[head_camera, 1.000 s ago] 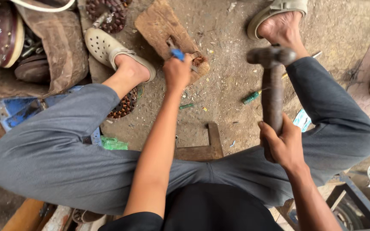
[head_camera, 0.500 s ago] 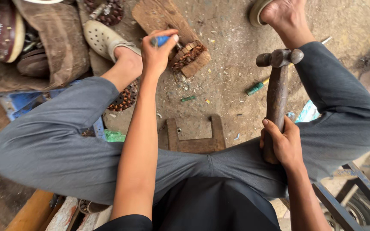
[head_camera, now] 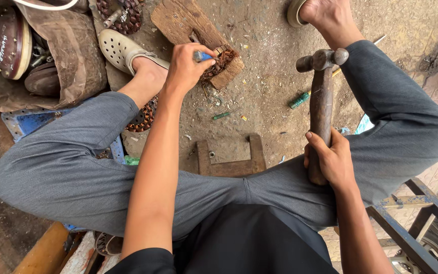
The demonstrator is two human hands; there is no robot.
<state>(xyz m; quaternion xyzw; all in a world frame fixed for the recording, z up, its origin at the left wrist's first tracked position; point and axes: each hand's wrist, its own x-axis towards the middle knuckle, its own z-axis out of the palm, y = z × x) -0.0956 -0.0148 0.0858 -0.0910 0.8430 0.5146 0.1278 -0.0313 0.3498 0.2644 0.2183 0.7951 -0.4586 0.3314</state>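
Wooden hammer, one; hands, two.

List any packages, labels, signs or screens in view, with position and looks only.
No packages, signs or screens.
Marking on dark brown rounded casing: top left corner, on the brown sack; pale handwritten strokes, cream rim.
Neither hand holds anything labelled: left hand grips a blue-handled tool at the wooden block; right hand holds a hammer.

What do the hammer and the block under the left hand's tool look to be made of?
Hammer: dull grey head, likely metal; dark, worn handle, probably wood. Block: rough brown wood, with visible grain and chipped edges. The tool in the left hand shows a blue grip, possibly plastic.
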